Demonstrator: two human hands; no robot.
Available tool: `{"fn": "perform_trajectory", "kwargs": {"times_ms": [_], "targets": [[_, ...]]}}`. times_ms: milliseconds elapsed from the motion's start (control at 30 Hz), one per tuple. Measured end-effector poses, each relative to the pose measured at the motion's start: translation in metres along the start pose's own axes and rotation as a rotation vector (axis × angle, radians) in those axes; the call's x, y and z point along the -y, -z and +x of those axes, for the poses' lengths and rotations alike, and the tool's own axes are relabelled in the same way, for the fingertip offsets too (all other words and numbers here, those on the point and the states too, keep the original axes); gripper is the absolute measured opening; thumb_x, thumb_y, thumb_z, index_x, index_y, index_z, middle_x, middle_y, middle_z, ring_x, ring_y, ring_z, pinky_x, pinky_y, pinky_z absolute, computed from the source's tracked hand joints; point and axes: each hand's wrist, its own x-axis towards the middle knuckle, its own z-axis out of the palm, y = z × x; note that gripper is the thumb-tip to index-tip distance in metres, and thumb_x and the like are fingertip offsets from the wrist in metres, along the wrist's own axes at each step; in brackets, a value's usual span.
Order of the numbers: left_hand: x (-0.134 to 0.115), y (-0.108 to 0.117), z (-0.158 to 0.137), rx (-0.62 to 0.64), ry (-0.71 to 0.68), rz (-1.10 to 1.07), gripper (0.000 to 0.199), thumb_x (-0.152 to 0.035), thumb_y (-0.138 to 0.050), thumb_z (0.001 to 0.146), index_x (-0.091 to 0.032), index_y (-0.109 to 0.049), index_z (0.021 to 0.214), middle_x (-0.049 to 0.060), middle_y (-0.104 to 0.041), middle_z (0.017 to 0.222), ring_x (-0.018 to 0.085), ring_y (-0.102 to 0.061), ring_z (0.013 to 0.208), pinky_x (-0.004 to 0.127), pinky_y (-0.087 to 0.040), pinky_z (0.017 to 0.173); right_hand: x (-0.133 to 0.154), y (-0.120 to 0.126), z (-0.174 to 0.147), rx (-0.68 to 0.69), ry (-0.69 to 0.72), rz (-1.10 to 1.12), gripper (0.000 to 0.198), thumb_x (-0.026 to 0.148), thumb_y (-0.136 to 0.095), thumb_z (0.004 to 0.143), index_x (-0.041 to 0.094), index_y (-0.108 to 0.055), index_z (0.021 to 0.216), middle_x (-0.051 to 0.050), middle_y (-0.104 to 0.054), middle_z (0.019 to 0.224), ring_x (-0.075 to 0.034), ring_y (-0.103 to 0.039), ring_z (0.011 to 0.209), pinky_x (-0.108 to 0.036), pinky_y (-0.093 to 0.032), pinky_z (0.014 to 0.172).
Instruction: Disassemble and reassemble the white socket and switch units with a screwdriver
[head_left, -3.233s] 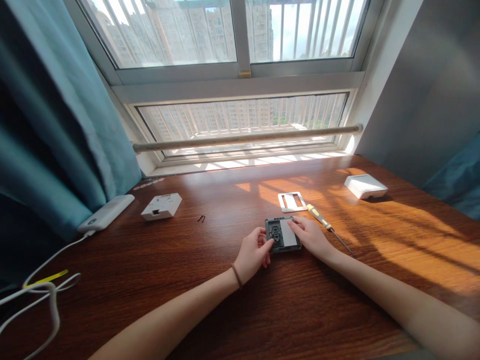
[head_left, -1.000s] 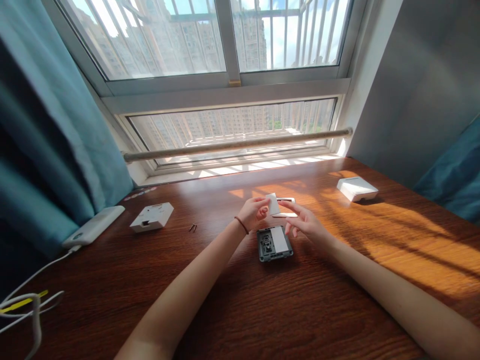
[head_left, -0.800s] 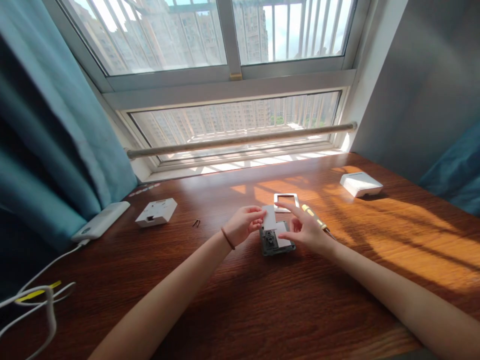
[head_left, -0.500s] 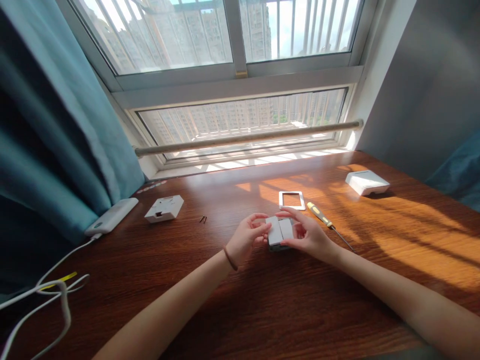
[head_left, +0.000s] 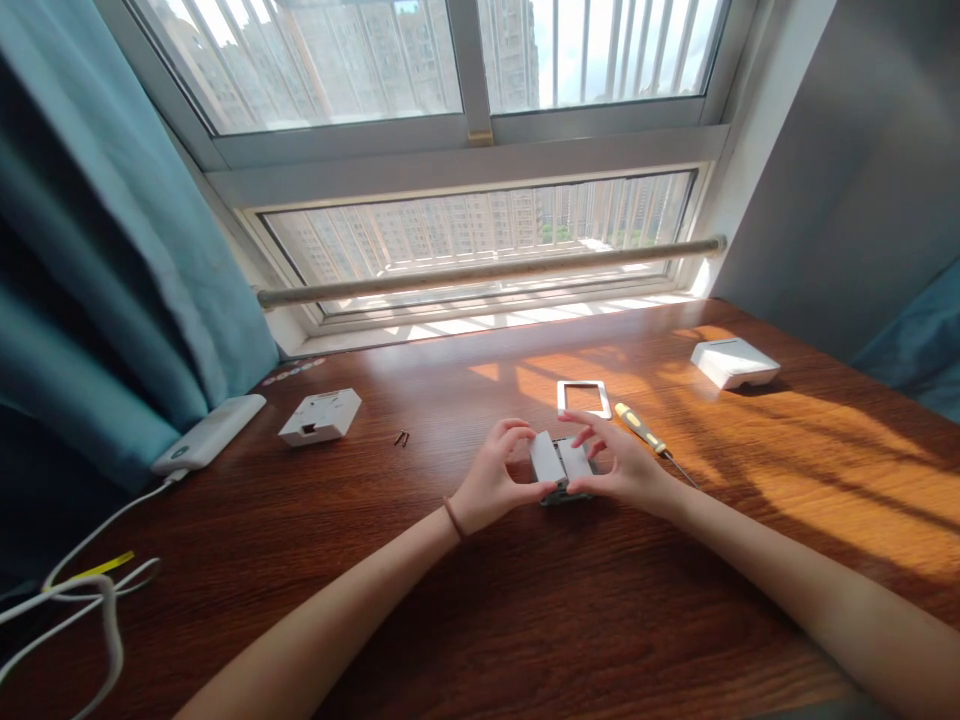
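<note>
A two-gang wall light switch, with its dark-edged base (head_left: 559,497) down on the table, lies between my hands. My left hand (head_left: 501,470) grips the left white rocker (head_left: 546,458) by its near and far ends, and this rocker looks tilted up from the base. Over the right rocker (head_left: 576,458), my right hand (head_left: 626,470) has its thumb at the near edge and its fingers curled above the far side. A white square frame (head_left: 584,386) lies just beyond the switch. Right of it rests a screwdriver (head_left: 641,430) with a yellow and grey handle.
Two small screws (head_left: 402,439) lie left of my hands. A white back box (head_left: 321,416) and a white power bank (head_left: 210,434) with a cable (head_left: 111,610) are further left. Another white box (head_left: 735,363) stands at the back right, before the window.
My left thumb has moved from the left rocker's face to its near end, and that rocker now sits more tilted. A gap shows between both rockers. The view has shifted slightly.
</note>
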Motion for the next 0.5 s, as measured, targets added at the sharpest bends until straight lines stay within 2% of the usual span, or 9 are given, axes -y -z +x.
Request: {"fn": "perform_trajectory", "kwargs": {"times_ms": [67,133,233,333,500], "targets": [[0.005,-0.001,-0.003,0.003,-0.013,-0.006,0.049,-0.034,-0.075,0.062,-0.018,-0.057,0.104,0.012,-0.051,0.12,0.026,-0.048,0.112,0.038,-0.038,0.098,-0.004,0.006,0.002,0.1,0.024,-0.083,0.094,0.041,-0.078,0.055,0.022,-0.033,0.135,-0.012,-0.041,0.135,-0.028,-0.044,0.118,-0.042,-0.036,0.098],[0.009,-0.003,-0.005,0.039,-0.001,-0.029,0.05,-0.034,-0.074,0.064,-0.018,-0.055,0.107,0.013,-0.05,0.122,0.026,-0.048,0.114,0.038,-0.037,0.099,-0.009,0.009,0.002,0.199,-0.007,-0.104,0.103,0.04,-0.079,0.054,0.021,-0.025,0.139,-0.014,-0.034,0.14,-0.03,-0.03,0.129,-0.046,-0.025,0.106],[0.012,-0.007,-0.006,0.077,0.0,-0.033,0.053,-0.034,-0.073,0.065,-0.017,-0.053,0.111,0.014,-0.049,0.126,0.027,-0.047,0.116,0.038,-0.036,0.101,-0.015,0.007,0.001,0.255,-0.046,-0.076,0.105,0.035,-0.078,0.057,0.022,-0.017,0.142,-0.013,-0.036,0.137,-0.028,-0.033,0.128,-0.045,-0.025,0.106],[0.011,-0.009,-0.005,0.093,-0.003,-0.022,0.054,-0.034,-0.072,0.067,-0.017,-0.052,0.114,0.013,-0.05,0.125,0.026,-0.047,0.116,0.038,-0.036,0.101,-0.017,0.003,-0.001,0.248,-0.024,-0.051,0.103,0.029,-0.076,0.06,0.025,-0.014,0.142,-0.01,-0.041,0.131,-0.026,-0.039,0.122,-0.043,-0.028,0.104],[0.009,-0.01,-0.006,0.119,-0.012,-0.007,0.059,-0.031,-0.071,0.067,-0.017,-0.047,0.12,0.012,-0.052,0.124,0.025,-0.049,0.113,0.037,-0.038,0.099,-0.017,-0.001,-0.001,0.222,0.026,-0.044,0.104,0.027,-0.076,0.059,0.026,-0.013,0.142,-0.009,-0.04,0.13,-0.025,-0.039,0.121,-0.042,-0.029,0.103]]}}
